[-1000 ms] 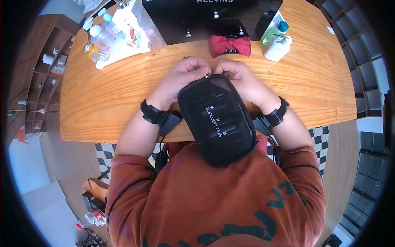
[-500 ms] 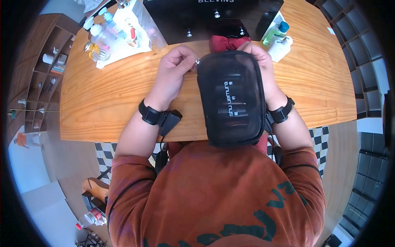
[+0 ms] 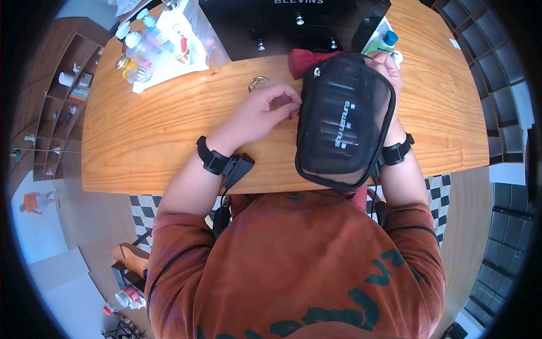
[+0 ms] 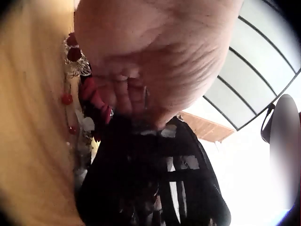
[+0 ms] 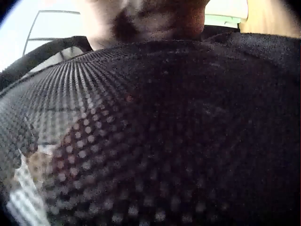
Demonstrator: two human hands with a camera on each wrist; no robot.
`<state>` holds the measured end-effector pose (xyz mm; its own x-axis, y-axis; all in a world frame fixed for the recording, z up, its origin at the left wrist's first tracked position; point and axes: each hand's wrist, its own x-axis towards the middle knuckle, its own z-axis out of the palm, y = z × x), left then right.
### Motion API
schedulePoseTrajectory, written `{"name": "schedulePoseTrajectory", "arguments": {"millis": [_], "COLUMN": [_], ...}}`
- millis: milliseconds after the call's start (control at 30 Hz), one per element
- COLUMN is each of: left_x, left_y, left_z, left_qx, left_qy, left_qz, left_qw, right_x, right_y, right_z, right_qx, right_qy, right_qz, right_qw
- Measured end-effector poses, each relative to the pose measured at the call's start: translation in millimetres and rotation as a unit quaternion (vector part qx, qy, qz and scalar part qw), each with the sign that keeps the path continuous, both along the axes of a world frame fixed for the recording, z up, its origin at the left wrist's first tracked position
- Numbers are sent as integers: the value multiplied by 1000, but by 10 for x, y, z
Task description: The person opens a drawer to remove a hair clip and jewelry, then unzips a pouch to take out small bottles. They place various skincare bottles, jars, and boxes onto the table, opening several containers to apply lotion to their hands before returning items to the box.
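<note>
A black mesh pouch with white lettering hangs tilted over the table's front part, several dark items showing through its mesh. The right hand grips its upper right corner. At the pouch's left edge, the fingers of the left hand are curled, with thumb and forefinger at the edge. A silver zipper pull lies near the upper left corner, apart from the left fingers. The left wrist view shows the left hand above the pouch. Dark mesh fills most of the right wrist view, below the right hand.
A silvery bracelet lies behind the left hand. At the back stand a black drawer box and a red bow, partly behind the pouch. Pump bottles stand at the back left; a teal-capped bottle is at the back right.
The pouch has moved right and away from the body in the right hand. The left hand has let go of the zipper pull and come to the pouch's left edge. The bracelet is now uncovered.
</note>
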<state>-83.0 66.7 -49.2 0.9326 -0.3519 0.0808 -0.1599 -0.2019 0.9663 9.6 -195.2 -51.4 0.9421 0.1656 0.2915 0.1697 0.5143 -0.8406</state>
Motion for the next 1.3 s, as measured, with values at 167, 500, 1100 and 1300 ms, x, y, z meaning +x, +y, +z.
{"name": "schedulePoseTrajectory", "arguments": {"millis": [167,500,1100,1300], "left_x": [16,-20,-123,-264], "left_y": [71,61,67,-95], "left_z": [-34,0,73,515], "left_qx": [246,290,547,295], "left_qy": [-184,-216,-175,-276], "left_qz": [-14,17,118,-3], "left_qw": [952,932,810,915], "right_x": [5,32,-535,-685], "right_y": [-66,-96,-233,-361], "right_z": [10,-60,576,607], "right_qx": [-39,-99,-535,-643], "right_qy": [-24,-71,-200,-98], "right_qz": [-17,-59,-306,-287], "right_qw": [999,991,762,703]}}
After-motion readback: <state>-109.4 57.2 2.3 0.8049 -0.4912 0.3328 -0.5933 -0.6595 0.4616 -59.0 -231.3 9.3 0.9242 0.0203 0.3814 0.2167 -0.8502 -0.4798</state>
